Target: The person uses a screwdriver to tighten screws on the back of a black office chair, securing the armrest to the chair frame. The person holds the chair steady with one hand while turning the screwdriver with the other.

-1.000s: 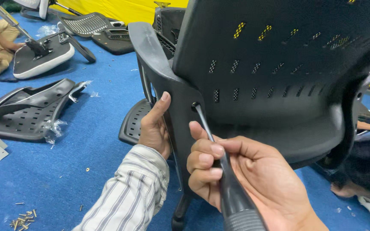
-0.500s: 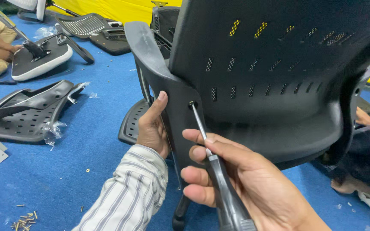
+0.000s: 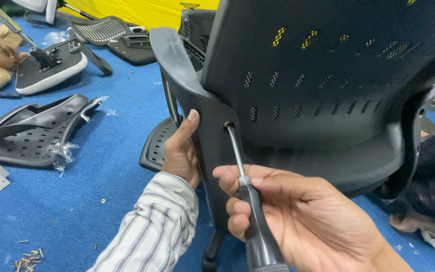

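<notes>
The big black plastic office chair (image 3: 328, 100) stands in the middle. The left hand (image 3: 181, 151) is on its left side. The right hand (image 3: 298, 216) is below, holding the black-handled metal screwdriver (image 3: 250, 201). Flat black chair parts (image 3: 31, 131) lie far left on the blue carpet floor (image 3: 112, 191).

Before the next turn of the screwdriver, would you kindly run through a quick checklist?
1. Screwdriver tip seated in the hole on the armrest bracket: ok.
2. Right hand wrapped firmly around the handle: ok.
3. Left hand bracing the bracket edge, fingers away from the tip: ok.
4. Screw engaged squarely: cannot tell, the head is hidden.
5. Spare screws within reach on the blue carpet: ok.
</notes>
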